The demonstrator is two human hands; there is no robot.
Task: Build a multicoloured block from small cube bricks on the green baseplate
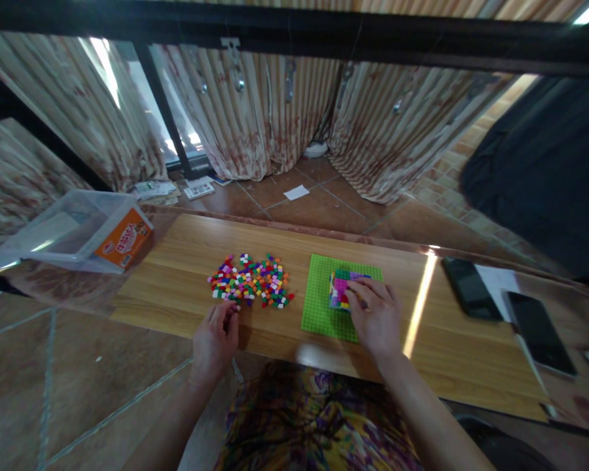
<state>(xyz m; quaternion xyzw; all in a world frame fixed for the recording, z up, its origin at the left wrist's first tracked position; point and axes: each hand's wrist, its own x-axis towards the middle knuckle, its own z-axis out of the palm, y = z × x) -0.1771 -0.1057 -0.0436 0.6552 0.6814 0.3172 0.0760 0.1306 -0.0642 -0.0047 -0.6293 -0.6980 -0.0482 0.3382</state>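
Many small coloured toy bricks lie in a loose pile on the wooden board. My left hand is closed at the pile's near edge, thumb and forefinger pinching a small pale brick. To the right, a green studded baseplate carries a multicoloured block of toy bricks with magenta, purple and green on top. My right hand bends over that block from the right, thumb and fingers together on its top. These fingers cover part of the block, and any loose brick under them is hidden.
A clear plastic box with an orange label stands left of the wooden board. Two dark phones and white paper lie at the right. Striped curtains hang behind, and a dark bar crosses above.
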